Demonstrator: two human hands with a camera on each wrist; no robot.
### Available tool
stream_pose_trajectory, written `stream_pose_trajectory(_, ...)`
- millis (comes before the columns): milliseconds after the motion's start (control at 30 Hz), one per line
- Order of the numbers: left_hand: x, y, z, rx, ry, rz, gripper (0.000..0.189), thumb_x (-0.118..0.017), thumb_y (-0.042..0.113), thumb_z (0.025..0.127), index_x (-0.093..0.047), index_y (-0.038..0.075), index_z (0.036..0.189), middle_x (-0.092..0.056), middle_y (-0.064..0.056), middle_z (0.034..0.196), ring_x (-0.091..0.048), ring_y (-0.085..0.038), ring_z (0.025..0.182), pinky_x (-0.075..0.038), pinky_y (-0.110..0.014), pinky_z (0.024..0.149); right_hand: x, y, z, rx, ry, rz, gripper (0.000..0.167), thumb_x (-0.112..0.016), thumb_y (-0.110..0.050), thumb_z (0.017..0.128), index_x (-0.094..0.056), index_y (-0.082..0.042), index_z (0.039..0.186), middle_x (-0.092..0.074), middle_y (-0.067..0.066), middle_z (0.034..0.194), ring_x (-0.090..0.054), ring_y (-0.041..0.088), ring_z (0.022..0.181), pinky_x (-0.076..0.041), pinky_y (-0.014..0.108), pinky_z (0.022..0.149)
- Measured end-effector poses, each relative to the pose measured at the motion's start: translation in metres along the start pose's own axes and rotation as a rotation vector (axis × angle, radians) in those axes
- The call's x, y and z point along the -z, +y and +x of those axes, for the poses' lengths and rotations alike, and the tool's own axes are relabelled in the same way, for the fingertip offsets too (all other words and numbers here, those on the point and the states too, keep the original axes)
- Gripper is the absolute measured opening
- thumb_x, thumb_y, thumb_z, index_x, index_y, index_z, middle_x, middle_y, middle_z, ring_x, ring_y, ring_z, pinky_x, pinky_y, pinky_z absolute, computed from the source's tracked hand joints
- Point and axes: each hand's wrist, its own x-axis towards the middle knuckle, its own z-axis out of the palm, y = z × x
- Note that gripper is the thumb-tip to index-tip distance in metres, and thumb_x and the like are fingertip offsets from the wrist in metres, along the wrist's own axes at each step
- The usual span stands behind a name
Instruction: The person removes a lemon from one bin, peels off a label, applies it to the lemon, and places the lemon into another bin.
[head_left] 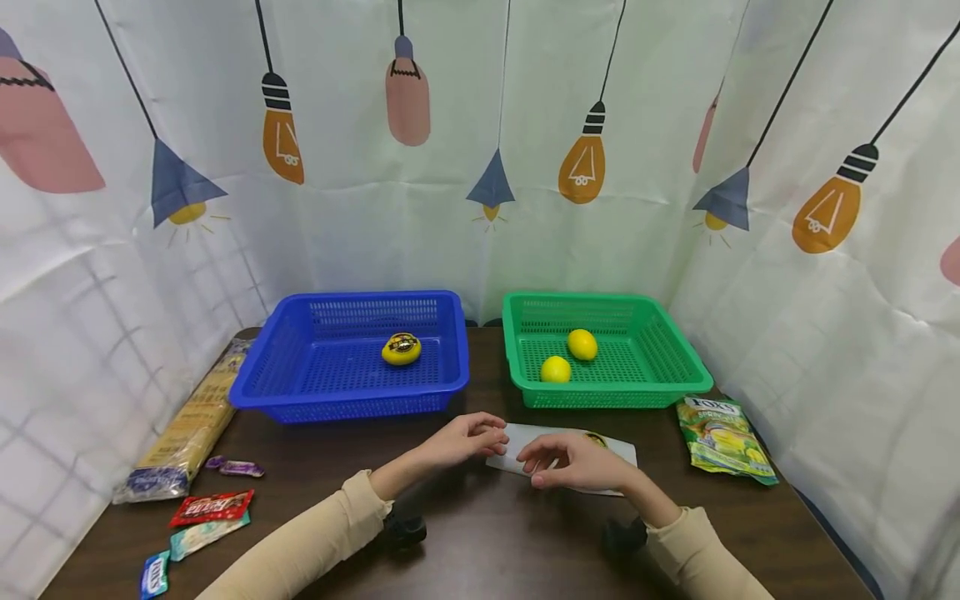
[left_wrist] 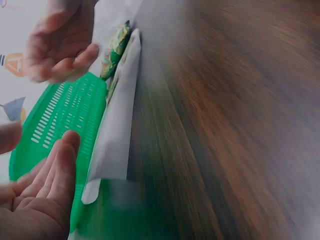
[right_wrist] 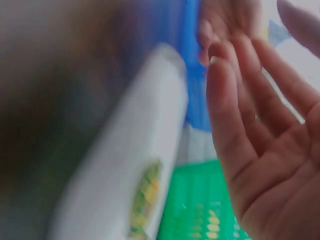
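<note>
A flat white piece (head_left: 615, 452) with a green and yellow printed patch lies in front of the green basket; it could be paper or a flat pouch. My left hand (head_left: 471, 438) hovers at its left end with bent, relaxed fingers and nothing in them. Over its middle is my right hand (head_left: 581, 462), the fingers loosely bent and the thumb apart, holding nothing. From the left wrist camera the white piece (left_wrist: 117, 115) runs along the wooden table past both hands. In the right wrist view it looks blurred beside my right palm (right_wrist: 280, 170).
At the back stand a blue basket (head_left: 348, 400) with a yellow item (head_left: 401, 349) and a green basket (head_left: 615, 396) holding two lemons (head_left: 582, 344). A Fox's candy bag (head_left: 726, 440) lies at right. Small wrapped snacks (head_left: 212, 508) and a long yellowish packet (head_left: 191, 417) lie at left.
</note>
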Motion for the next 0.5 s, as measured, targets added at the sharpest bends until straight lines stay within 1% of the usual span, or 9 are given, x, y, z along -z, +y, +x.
stream_pose_trajectory(133, -0.002, 0.002, 0.014, 0.041, 0.051, -0.154, 0.067, -0.043, 0.038, 0.106, -0.028, -0.008, 0.151, -0.058, -0.029, 0.137, -0.068, -0.025, 0.116, -0.053, -0.039, 0.104, 0.031, -0.002, 0.008, 0.036, -0.017, 0.006, 0.041, -0.066, -0.020, 0.095, -0.060, 0.002, 0.130, -0.066, 0.028, 0.118, -0.066, 0.007, 0.096, -0.059, 0.027, 0.083)
stream_pose_trajectory(200, -0.004, 0.004, 0.021, 0.042, 0.065, -0.208, 0.072, -0.041, 0.041, 0.107, -0.019, -0.008, 0.154, -0.056, -0.030, 0.139, -0.068, -0.025, 0.117, -0.053, -0.037, 0.105, 0.046, -0.005, 0.011, 0.044, -0.018, 0.009, 0.042, -0.066, -0.019, 0.095, -0.059, 0.001, 0.132, -0.064, 0.029, 0.121, -0.067, 0.011, 0.098, -0.059, 0.028, 0.085)
stream_pose_trajectory(267, -0.005, 0.006, 0.027, 0.042, 0.075, -0.255, 0.073, -0.040, 0.040, 0.107, -0.012, -0.007, 0.156, -0.054, -0.032, 0.141, -0.067, -0.025, 0.118, -0.052, -0.037, 0.105, 0.060, -0.010, 0.013, 0.053, -0.010, 0.011, 0.043, -0.066, -0.018, 0.095, -0.058, 0.001, 0.133, -0.064, 0.029, 0.123, -0.067, 0.019, 0.102, -0.059, 0.029, 0.088)
stream_pose_trajectory(367, -0.007, 0.010, 0.034, 0.029, 0.089, -0.289, 0.072, -0.036, 0.037, 0.109, -0.004, -0.006, 0.157, -0.051, -0.034, 0.142, -0.067, -0.027, 0.120, -0.052, -0.037, 0.106, 0.082, -0.021, 0.017, 0.052, 0.037, -0.001, 0.043, -0.066, -0.018, 0.095, -0.058, -0.001, 0.134, -0.064, 0.027, 0.126, -0.067, 0.023, 0.106, -0.058, 0.029, 0.090)
stream_pose_trajectory(400, -0.007, 0.012, 0.036, 0.028, 0.095, -0.299, 0.072, -0.036, 0.037, 0.109, -0.004, -0.004, 0.158, -0.051, -0.033, 0.142, -0.067, -0.026, 0.119, -0.052, -0.036, 0.106, 0.089, -0.024, 0.019, 0.048, 0.060, 0.001, 0.043, -0.066, -0.017, 0.095, -0.057, -0.001, 0.134, -0.064, 0.026, 0.126, -0.066, 0.027, 0.109, -0.058, 0.029, 0.090)
stream_pose_trajectory(433, -0.007, 0.014, 0.039, 0.026, 0.100, -0.307, 0.072, -0.036, 0.037, 0.109, -0.003, -0.003, 0.158, -0.052, -0.033, 0.142, -0.067, -0.025, 0.118, -0.052, -0.035, 0.105, 0.098, -0.028, 0.021, 0.042, 0.084, -0.001, 0.042, -0.066, -0.017, 0.095, -0.058, -0.002, 0.134, -0.065, 0.023, 0.126, -0.066, 0.025, 0.110, -0.058, 0.029, 0.091)
stream_pose_trajectory(500, -0.007, 0.017, 0.043, 0.013, 0.103, -0.310, 0.072, -0.036, 0.038, 0.108, -0.004, -0.002, 0.158, -0.053, -0.032, 0.142, -0.067, -0.023, 0.117, -0.053, -0.034, 0.105, 0.115, -0.034, 0.027, 0.030, 0.149, -0.003, 0.041, -0.066, -0.018, 0.095, -0.059, -0.004, 0.133, -0.067, 0.015, 0.125, -0.067, 0.018, 0.110, -0.057, 0.029, 0.092)
